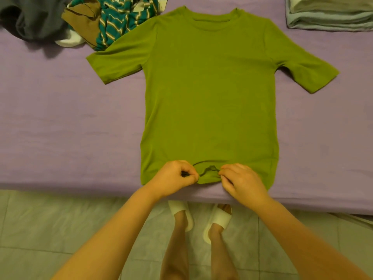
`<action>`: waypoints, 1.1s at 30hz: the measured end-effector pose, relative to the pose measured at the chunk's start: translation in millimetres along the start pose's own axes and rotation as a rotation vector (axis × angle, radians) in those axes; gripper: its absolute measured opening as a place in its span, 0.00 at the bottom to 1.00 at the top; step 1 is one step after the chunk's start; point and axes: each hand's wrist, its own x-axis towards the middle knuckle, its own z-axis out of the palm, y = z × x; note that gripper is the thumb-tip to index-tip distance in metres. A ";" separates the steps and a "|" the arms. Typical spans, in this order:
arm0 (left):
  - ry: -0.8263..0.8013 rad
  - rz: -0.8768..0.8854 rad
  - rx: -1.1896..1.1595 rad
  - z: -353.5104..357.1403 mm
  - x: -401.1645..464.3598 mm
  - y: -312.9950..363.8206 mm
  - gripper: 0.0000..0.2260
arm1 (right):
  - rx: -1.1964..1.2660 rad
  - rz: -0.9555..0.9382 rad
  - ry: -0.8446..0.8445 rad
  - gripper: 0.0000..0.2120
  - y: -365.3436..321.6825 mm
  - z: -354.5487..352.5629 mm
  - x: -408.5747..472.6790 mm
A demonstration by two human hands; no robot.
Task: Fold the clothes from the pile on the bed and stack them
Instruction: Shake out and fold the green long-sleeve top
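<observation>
An olive-green short-sleeved cotton T-shirt (207, 93) is being laid flat on the bed covered with a lilac sheet (60, 128), its round neckline pointing away from the person and both sleeves spread outward. The bottom hem is lying close to the near edge of the bed, where it is being bunched into a small raised fold between the two hands.

The left hand (174, 177) is being held over the hem just left of the shirt's middle, its fingers (190, 175) curled and pinching the green fabric. The right hand (242, 181) is being held just beside it, on the other side of the fold, its fingers (225, 172) likewise curled and pinching the hem. The two hands are near each other but are not touching.

At the far left of the bed, a loose pile of unfolded clothes (84, 21) is lying, made up of a dark grey garment, a brown piece and a teal striped one; the shirt's left sleeve is reaching almost to it, possibly overlapping its edge. At the far right corner, a neat stack of folded pale fabrics (331, 15) is resting, well apart from the shirt.

Below the bed edge, pale floor tiles (40, 229) and two feet in white slippers (217, 221) are being shown.
</observation>
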 end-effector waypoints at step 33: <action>0.623 -0.553 -0.902 -47.5 -55.2 -73.2 0.06 | -0.105 0.188 -0.483 0.27 -76.9 73.8 35.1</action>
